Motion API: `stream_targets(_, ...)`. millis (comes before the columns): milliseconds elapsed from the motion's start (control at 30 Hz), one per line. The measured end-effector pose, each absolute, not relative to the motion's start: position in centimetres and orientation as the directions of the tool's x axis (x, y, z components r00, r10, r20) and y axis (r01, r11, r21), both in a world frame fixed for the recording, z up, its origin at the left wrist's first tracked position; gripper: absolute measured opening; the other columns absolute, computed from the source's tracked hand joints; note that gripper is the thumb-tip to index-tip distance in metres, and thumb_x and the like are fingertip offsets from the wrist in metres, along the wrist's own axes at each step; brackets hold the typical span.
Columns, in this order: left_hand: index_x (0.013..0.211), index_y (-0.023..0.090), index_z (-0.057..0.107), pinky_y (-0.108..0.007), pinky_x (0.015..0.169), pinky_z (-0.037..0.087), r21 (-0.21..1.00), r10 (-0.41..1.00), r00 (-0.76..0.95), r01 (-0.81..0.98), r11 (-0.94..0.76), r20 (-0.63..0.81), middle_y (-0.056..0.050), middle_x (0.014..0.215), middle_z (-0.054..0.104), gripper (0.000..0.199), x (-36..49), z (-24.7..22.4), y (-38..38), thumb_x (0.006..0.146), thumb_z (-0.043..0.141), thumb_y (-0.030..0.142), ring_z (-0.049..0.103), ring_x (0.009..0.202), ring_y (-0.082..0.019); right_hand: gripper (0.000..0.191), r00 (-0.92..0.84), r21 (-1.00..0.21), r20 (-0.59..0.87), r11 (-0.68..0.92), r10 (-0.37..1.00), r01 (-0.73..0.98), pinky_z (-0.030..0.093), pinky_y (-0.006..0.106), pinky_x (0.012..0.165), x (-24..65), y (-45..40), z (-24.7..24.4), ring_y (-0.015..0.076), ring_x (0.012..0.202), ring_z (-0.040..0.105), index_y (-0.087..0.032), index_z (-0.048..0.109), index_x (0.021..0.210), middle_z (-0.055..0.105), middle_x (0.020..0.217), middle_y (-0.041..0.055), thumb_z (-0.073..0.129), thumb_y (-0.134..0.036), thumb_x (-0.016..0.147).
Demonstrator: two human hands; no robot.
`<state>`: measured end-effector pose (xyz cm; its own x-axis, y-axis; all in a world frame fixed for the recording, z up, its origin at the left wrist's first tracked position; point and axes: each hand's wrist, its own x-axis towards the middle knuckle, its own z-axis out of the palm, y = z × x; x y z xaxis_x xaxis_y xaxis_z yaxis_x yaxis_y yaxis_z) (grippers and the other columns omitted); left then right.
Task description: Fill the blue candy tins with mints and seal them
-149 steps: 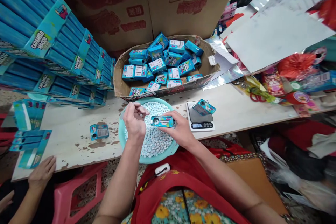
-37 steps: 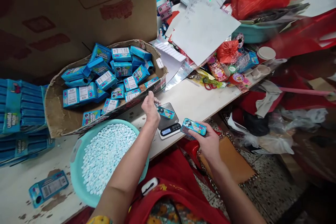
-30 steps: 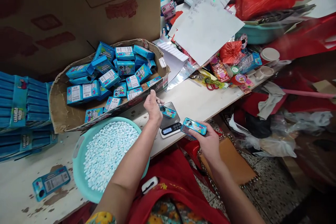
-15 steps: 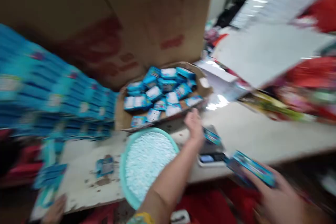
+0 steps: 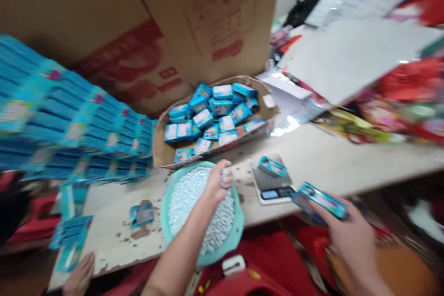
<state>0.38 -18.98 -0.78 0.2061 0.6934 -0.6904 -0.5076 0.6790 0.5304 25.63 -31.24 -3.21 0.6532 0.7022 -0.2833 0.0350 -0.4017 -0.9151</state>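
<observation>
My left hand [image 5: 218,181] is over the right side of a mint-green basin [image 5: 239,229] filled with small white pellets [image 5: 189,194]. Its fingers are curled, and some pellets show between them. At the right, my right hand [image 5: 350,229] grips a small blue box [image 5: 322,200], held in the air past the front edge of the table. Between the hands stands a digital kitchen scale [image 5: 258,182] with a lit display. Another blue box [image 5: 273,166] lies on its plate.
A shallow cardboard tray [image 5: 159,148] holds several blue boxes. Stacked blue cartons [image 5: 83,115] rise at left before a large cardboard box [image 5: 208,18]. A flattened blue box [image 5: 141,215] lies on the table [image 5: 114,203]. Another person's hand [image 5: 80,274] is at lower left. Papers and scissors [image 5: 357,136] lie right.
My left hand has moved left and down from beside the scale to the basin, and its fingers have closed on pellets. My right hand with the box has shifted slightly left and up.
</observation>
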Motion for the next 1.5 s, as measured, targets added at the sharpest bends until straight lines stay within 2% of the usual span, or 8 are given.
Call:
stream_targets(100,0.071,0.016,0.049,-0.012,0.029,0.016,0.551,0.692,0.175,-0.484,0.680,-0.701,0.009,0.045,0.029,0.026,-2.7,-1.0,-21.0,0.083,0.061,0.036,0.024,0.031,-0.003,0.050,0.666,-0.899,-0.307,-0.436,0.679,0.030,0.050,0.038,0.077,26.4,-31.9,-4.6,0.0225,0.079,0.062,-0.019,0.067,0.099,0.068,0.087,0.0036,0.080,-0.043,0.057)
stream_targets(367,0.092,0.013,0.058,-0.010,0.031,0.024,0.649,0.719,0.171,-0.329,0.686,-0.674,0.001,0.065,0.050,0.016,-3.9,-0.2,-21.1,0.077,0.061,0.015,0.040,0.042,-0.003,0.047,0.666,-0.942,-0.259,-0.336,0.700,-0.014,0.051,0.039,0.079,26.7,-32.7,-4.3,0.0208,0.082,0.062,-0.018,0.065,0.100,0.068,0.092,0.0054,0.077,-0.042,0.061)
stream_targets(1067,0.059,0.015,0.051,-0.016,0.037,0.012,0.818,0.717,0.411,0.154,0.554,-0.563,0.002,0.051,0.044,0.035,5.6,-2.5,-14.8,0.068,0.072,0.041,0.028,0.037,-0.003,0.047,0.682,-0.947,-0.284,-0.309,0.674,-0.088,0.050,0.037,0.080,27.1,-33.7,-5.5,0.0193,0.081,0.063,-0.020,0.065,0.100,0.069,0.090,0.0030,0.080,-0.039,0.060)
stream_targets(1167,0.060,0.016,0.057,-0.018,0.040,0.022,0.893,0.823,0.380,0.331,0.307,-0.423,0.000,0.051,0.047,0.036,5.8,-3.1,-15.0,0.075,0.063,0.047,0.037,0.042,-0.007,0.047,0.676,-0.944,-0.286,-0.319,0.679,-0.079,0.050,0.037,0.080,27.3,-33.8,-5.6,0.0195,0.081,0.063,-0.020,0.065,0.101,0.069,0.091,0.0033,0.080,-0.039,0.060)
stream_targets(1233,0.081,0.019,0.067,-0.021,0.049,0.032,0.815,0.859,0.443,0.578,-0.054,-0.257,-0.002,0.057,0.055,0.027,6.2,-3.4,-15.2,0.081,0.057,0.044,0.049,0.052,-0.012,0.047,0.664,-0.949,-0.275,-0.307,0.696,-0.072,0.050,0.037,0.080,27.4,-33.8,-5.6,0.0194,0.081,0.062,-0.020,0.064,0.102,0.069,0.091,0.0035,0.080,-0.038,0.061)
stream_targets(1333,0.110,0.027,0.062,-0.026,0.062,0.039,0.408,0.778,0.577,0.791,-0.456,-0.248,-0.005,0.079,0.067,0.029,7.5,-3.8,-15.6,0.089,0.046,0.039,0.061,0.073,-0.020,0.045,0.643,-0.961,-0.242,-0.272,0.726,-0.055,0.049,0.036,0.080,27.2,-33.4,-5.5,0.0190,0.082,0.062,-0.019,0.064,0.101,0.068,0.092,0.0034,0.079,-0.038,0.063)
stream_targets(1400,0.110,0.027,0.061,-0.028,0.064,0.040,0.212,0.746,0.592,0.806,-0.553,-0.305,-0.008,0.090,0.069,0.030,8.3,-3.6,-15.8,0.093,0.038,0.037,0.064,0.080,-0.023,0.044,0.632,-0.966,-0.214,-0.256,0.745,-0.025,0.049,0.035,0.078,26.9,-32.7,-5.6,0.0185,0.080,0.061,-0.019,0.064,0.099,0.068,0.090,0.0029,0.079,-0.038,0.062)
stream_targets(1500,0.107,0.026,0.061,-0.028,0.064,0.039,0.105,0.816,0.516,0.855,-0.507,-0.259,-0.008,0.099,0.069,0.030,7.0,-2.2,-16.5,0.094,0.036,0.038,0.064,0.084,-0.023,0.044,0.584,-0.976,-0.174,-0.219,0.793,0.006,0.050,0.033,0.076,26.0,-30.7,-6.3,0.0178,0.078,0.061,-0.019,0.063,0.098,0.067,0.087,0.0018,0.079,-0.038,0.061)
